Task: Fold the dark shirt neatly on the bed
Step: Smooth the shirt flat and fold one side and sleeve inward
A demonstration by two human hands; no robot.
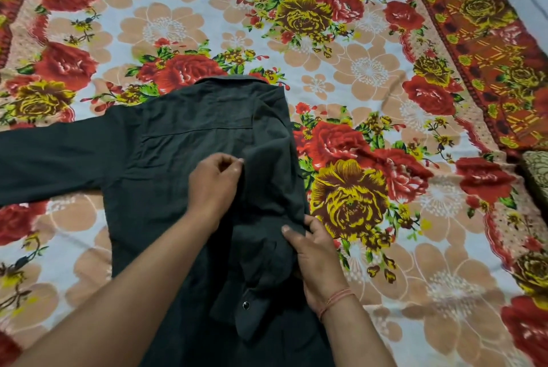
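Head view, the only one supplied. The dark shirt [189, 141] lies back-side up on the bed [370, 70], at centre-left of the scene, collar at the far end and hem running out of frame at the near edge. Its right-hand side has been turned in over the back, and the right sleeve [267, 212] lies lengthwise down that fold, its cuff with one snap button [245, 305] near the bottom. The left sleeve [53, 156] is spread flat toward the left, not yet folded.

The left hand [212, 185] rests on the middle of the shirt, fingers curled in with the fingertips [237, 162] pinching at the inner edge of the folded sleeve; whether fabric is truly caught between them cannot be told. Judged purpose: to pin the fold line so that it does not slide.

The right hand [314, 254] lies on the near right edge of the folded panel, thumb on top and fingers tucked at the outer edge, gripping the cloth. Judged purpose: to keep that outer edge straight while the sleeve is laid in line. A thread bracelet [336, 301] sits on that wrist.

Assessment: one side done, the other side and the lengthwise folds outstanding.

Containers: none in view. The floral bedsheet [148, 25] carries only the shirt; a patterned object [536, 176] at the far right edge cannot be identified.
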